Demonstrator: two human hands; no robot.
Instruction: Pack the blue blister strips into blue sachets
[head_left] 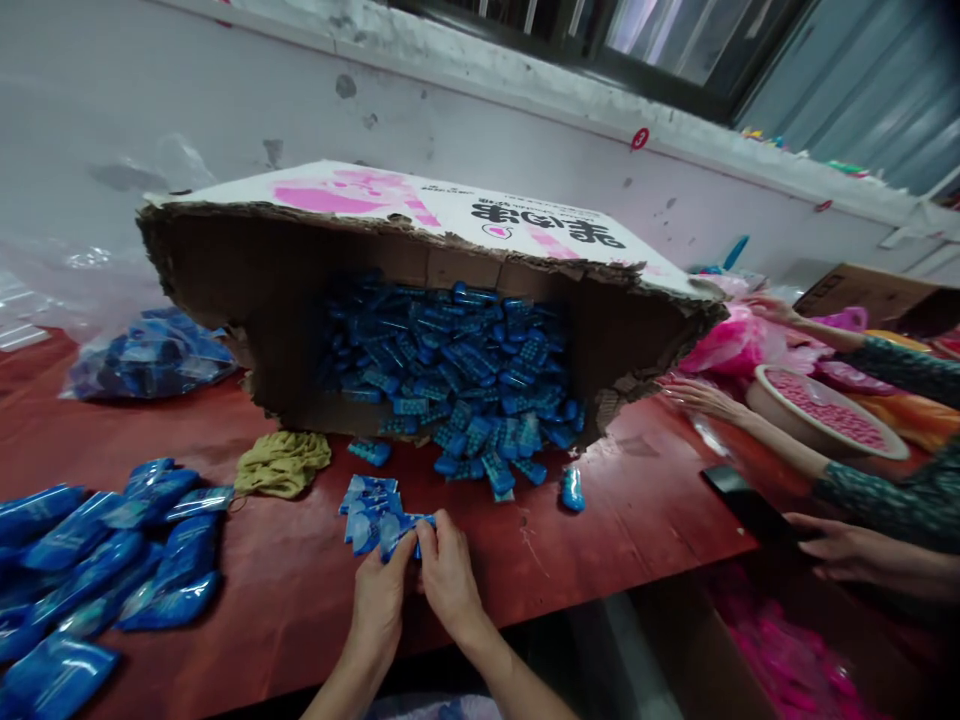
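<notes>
Near the table's front edge my left hand (379,592) and my right hand (451,572) meet, thumbs and fingers pinched on a small blue printed packet (394,532). More flat blue packets (367,492) lie just beyond it, overlapping. Behind them a torn cardboard box (420,215) rests on its side, its mouth towards me. A heap of small blue plastic pieces (457,360), dotted like tiny phones or remotes, spills out of it onto the red table (300,590). One loose blue piece (573,490) lies right of the heap. My fingers partly hide the held packet.
Filled blue bags (97,560) lie at left, by a yellow-green cloth (283,464) and a clear bag of blue items (150,355). At right are other people's hands (705,400), a dark phone (731,495) and a bowl of pink pieces (825,410).
</notes>
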